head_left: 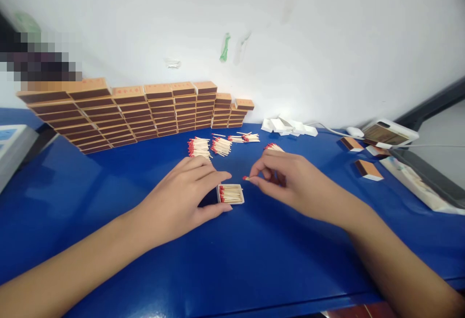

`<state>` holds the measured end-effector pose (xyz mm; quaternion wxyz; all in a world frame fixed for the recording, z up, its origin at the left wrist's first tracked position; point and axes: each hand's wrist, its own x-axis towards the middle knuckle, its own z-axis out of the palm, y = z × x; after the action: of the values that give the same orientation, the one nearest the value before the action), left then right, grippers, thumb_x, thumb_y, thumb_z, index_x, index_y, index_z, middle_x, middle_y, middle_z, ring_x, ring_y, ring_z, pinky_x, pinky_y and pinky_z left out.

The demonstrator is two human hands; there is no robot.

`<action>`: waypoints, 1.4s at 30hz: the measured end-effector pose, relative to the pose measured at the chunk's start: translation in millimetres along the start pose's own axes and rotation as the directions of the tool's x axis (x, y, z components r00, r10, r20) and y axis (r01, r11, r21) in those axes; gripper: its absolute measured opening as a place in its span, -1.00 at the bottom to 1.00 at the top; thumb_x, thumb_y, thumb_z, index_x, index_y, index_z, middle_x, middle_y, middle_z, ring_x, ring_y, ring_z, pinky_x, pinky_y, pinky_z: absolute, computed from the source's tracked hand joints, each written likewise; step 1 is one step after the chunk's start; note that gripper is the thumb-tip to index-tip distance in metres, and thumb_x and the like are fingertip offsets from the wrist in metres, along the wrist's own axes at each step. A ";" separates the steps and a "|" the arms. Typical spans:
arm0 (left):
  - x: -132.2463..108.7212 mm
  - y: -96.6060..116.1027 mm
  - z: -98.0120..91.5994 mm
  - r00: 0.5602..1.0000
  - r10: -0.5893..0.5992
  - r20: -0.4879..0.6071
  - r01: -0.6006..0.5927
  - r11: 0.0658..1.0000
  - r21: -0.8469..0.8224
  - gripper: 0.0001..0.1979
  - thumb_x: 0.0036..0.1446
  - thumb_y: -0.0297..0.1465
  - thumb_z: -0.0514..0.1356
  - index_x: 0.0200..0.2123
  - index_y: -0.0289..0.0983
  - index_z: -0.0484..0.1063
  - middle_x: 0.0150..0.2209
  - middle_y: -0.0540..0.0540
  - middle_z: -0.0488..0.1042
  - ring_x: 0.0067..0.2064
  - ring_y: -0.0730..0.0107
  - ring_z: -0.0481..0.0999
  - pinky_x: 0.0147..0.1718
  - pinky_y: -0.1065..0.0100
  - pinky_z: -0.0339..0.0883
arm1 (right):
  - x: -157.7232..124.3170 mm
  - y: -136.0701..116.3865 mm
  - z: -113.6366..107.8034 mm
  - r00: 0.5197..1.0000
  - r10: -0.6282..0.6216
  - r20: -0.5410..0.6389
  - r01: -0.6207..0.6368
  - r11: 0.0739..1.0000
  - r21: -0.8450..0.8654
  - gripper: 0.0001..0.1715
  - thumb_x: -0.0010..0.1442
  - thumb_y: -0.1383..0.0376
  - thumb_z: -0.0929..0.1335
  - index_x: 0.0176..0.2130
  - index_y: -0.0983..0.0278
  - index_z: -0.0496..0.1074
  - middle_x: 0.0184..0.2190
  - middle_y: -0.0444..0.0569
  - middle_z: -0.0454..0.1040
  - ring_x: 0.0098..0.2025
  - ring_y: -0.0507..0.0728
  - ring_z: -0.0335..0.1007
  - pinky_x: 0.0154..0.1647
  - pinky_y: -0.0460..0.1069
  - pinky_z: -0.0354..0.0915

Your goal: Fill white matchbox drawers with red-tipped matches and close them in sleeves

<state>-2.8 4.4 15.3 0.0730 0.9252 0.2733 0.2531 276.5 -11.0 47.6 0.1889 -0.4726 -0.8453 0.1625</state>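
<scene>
Blue table (254, 260) is running under a plain white wall (327, 42), evenly lit. Left hand (185, 192) is resting on the surface and clamping a small open tray (232, 194), thumb on the near side, fingers curling over the far side. The tray is sitting flat on the table, packed with matches lying side by side, red heads at its left end, long axis running left to right. Right hand (286, 180) is hovering just beyond the tray's right end, thumb and forefinger pinching together on a single match (247, 178); only the red head and a short bit of stick are showing, poking leftward out of the fingertips. That match is lying roughly parallel with those in the tray, head facing the same way. The tray is lying just left of and nearer than the pinch, close but apart. Left hand is covering the tray's left end; its right end is facing the right hand. Farther out, loose match heaps (199, 147) are lying beyond both hands. Behind them, stacked matchboxes (145, 112) are standing in a stepped bank against the wall, with empty white trays (286, 125) to its right. Brown sleeves (368, 169) and a flat device (388, 134), possibly a phone, are lying at far right.
</scene>
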 end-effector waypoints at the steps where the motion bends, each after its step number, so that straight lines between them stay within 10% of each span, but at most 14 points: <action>1: 0.9 1.1 0.5 1.000 0.002 -0.005 -0.002 1.000 -0.002 -0.55 0.31 -0.22 0.41 0.17 -0.27 0.50 -0.12 -0.07 0.61 -0.01 0.18 0.55 0.07 0.12 0.41 | 0.2 -6.9 3.4 1.000 -0.017 -0.002 0.017 1.000 -0.005 -0.91 0.43 0.30 0.38 -0.18 0.21 0.52 -0.34 -0.12 0.46 -0.35 0.07 0.37 -0.29 -0.01 0.25; 10: 3.6 1.9 0.8 1.000 0.003 0.005 -0.003 1.000 -0.004 -0.57 0.30 -0.20 0.41 0.12 -0.31 0.52 -0.21 -0.08 0.58 -0.08 0.16 0.55 -0.03 0.11 0.44 | 6.5 -25.9 30.5 0.993 -0.116 0.011 0.116 0.986 -0.123 -0.88 0.45 0.34 0.37 -0.20 0.27 0.50 -0.25 -0.04 0.49 -0.40 0.05 0.38 -0.39 -0.01 0.22; 20: -1.3 -0.9 1.7 0.999 -0.033 -0.002 0.033 0.999 -0.027 -0.50 0.29 -0.18 0.42 0.21 -0.25 0.50 -0.16 -0.10 0.61 -0.03 0.14 0.58 0.06 0.06 0.48 | 1.4 4.2 -3.2 0.999 -0.025 -0.033 0.025 0.999 0.026 -0.89 0.41 0.27 0.42 -0.21 0.20 0.57 -0.37 -0.10 0.46 -0.32 0.09 0.37 -0.28 0.00 0.26; 28: -4.1 -3.4 3.1 0.999 -0.033 -0.007 0.033 0.999 -0.034 -0.49 0.30 -0.15 0.40 0.23 -0.20 0.48 -0.13 -0.09 0.61 -0.01 0.16 0.57 0.08 0.06 0.48 | 2.4 -3.7 18.0 0.994 -0.011 0.112 0.000 0.995 0.096 -0.86 0.48 0.26 0.37 -0.17 0.22 0.51 -0.29 -0.12 0.45 -0.36 0.04 0.31 -0.34 -0.03 0.23; 42: -3.0 -4.3 2.7 0.999 -0.035 0.009 0.035 0.999 -0.039 -0.48 0.28 -0.16 0.42 0.22 -0.23 0.49 -0.14 -0.11 0.61 -0.02 0.14 0.57 0.10 0.03 0.49 | 5.7 -3.8 23.6 0.999 -0.033 0.010 0.031 0.990 0.134 -0.94 0.42 0.34 0.41 -0.13 0.22 0.54 -0.32 -0.14 0.41 -0.38 0.02 0.32 -0.34 -0.05 0.25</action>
<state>-5.6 6.4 10.5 0.0965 0.9197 0.2843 0.2529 259.8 -10.3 29.6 0.2174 -0.4442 -0.8411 0.2188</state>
